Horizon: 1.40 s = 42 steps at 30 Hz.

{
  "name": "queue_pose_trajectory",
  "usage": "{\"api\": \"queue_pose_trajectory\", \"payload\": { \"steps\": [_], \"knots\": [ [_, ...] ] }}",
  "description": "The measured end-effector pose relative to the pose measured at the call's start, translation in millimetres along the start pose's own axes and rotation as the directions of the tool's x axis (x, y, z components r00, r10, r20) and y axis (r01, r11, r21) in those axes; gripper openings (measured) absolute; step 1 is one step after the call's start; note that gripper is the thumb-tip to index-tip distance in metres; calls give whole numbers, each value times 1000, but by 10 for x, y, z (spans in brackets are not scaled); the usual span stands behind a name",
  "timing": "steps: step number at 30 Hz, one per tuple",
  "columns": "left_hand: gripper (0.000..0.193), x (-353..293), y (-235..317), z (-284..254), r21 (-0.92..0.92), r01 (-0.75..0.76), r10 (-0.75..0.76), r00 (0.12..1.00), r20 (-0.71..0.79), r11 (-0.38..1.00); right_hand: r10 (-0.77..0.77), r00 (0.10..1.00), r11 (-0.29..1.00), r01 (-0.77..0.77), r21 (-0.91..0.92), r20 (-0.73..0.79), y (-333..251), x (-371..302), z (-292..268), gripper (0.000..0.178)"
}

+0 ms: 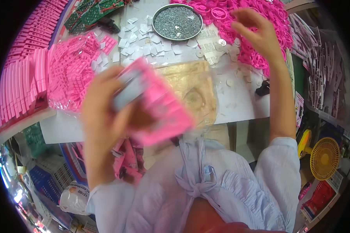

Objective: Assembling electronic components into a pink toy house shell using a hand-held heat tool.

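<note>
My left hand (104,95) is closed around a pink plastic casing (165,110), smeared by motion and tilted above the near edge of the table. A grey-blue block (130,89) sits by my fingers against the casing; whether it is fixed there I cannot tell. Out at the far right, my right hand (258,33) hovers by a heap of bright pink ring-shaped plastic parts (260,48). Its fingers are curved with thumb and forefinger apart, and nothing shows between them. Partly behind the casing lies a worn yellowish board (204,85).
A round tray (155,31) of small metal screws stands at the back, beside scattered white squares (144,48). Left are a bag of pink parts (72,72) and stacked pink casings (21,83), with green circuit boards (87,17) beyond. A yellow fan (324,158) stands lower right.
</note>
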<state>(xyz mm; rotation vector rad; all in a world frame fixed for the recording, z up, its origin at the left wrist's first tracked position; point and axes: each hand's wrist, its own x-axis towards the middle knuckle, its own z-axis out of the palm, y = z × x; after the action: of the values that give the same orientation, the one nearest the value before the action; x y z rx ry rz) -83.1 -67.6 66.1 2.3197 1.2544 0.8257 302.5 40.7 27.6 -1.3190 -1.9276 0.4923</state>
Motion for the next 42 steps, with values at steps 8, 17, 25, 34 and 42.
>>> {"api": "queue_pose_trajectory", "payload": {
  "steps": [8, 17, 25, 34, 42],
  "knots": [
    [50, -1363, 152, -989, 589, 246, -598, 601, 531, 770, -166, 986, 694, 133, -708, 22, 490, -91, 102, 26],
    [21, -652, 83, 374, 16, 13, -16, 976, 216, 1000, -115, 930, 993, 118, 11, 350, -633, -702, 176, 14],
    [27, -48, 31, 1207, -230, -287, 320, 940, 121, 930, -266, 820, 929, 358, -92, 507, -733, -902, 680, 18],
    [40, -253, 176, 1255, 20, -258, 244, 933, 266, 966, 113, 964, 945, -31, -324, 239, -114, -1157, 148, 26],
    [43, -254, 172, 1233, 69, -363, 327, 895, 305, 929, 392, 605, 886, -452, 106, -693, 966, -1938, -2169, 25]
  ]
}}
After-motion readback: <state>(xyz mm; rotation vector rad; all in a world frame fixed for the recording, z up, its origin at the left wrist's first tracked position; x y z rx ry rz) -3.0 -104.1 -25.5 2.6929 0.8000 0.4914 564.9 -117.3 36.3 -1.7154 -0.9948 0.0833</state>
